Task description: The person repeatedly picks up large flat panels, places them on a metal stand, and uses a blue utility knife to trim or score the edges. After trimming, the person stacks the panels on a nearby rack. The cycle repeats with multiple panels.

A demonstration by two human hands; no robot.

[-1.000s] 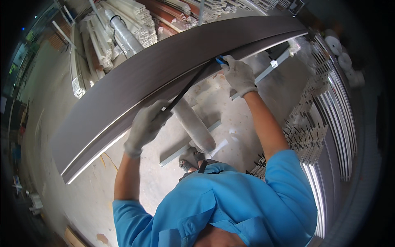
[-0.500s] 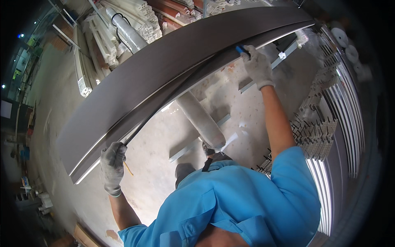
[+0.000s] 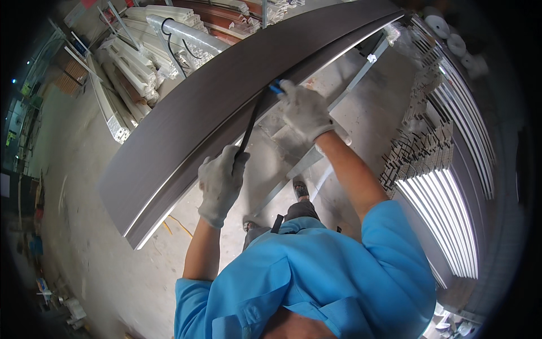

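Observation:
A long grey-brown panel (image 3: 226,85) with a raised lip along its near edge crosses in front of me. My left hand (image 3: 221,183), in a pale work glove, is closed on a thin black flexible strip (image 3: 252,121) just off the panel's near edge. The strip runs taut from it up to the panel's lip. There my gloved right hand (image 3: 306,107) grips a small blue-ended tool (image 3: 275,87) where the strip meets the panel. The rest of the tool is hidden by the fingers and strip.
Stacked white profiles (image 3: 132,70) and a plastic-wrapped roll (image 3: 189,35) lie beyond the panel. Panels with bright white edges (image 3: 446,220) are piled at the right. A metal bar (image 3: 358,79) runs below the panel.
My right hand has moved left along the panel with the blue tool. My left hand has come right, so the strip between them is shorter. The view has shifted too.

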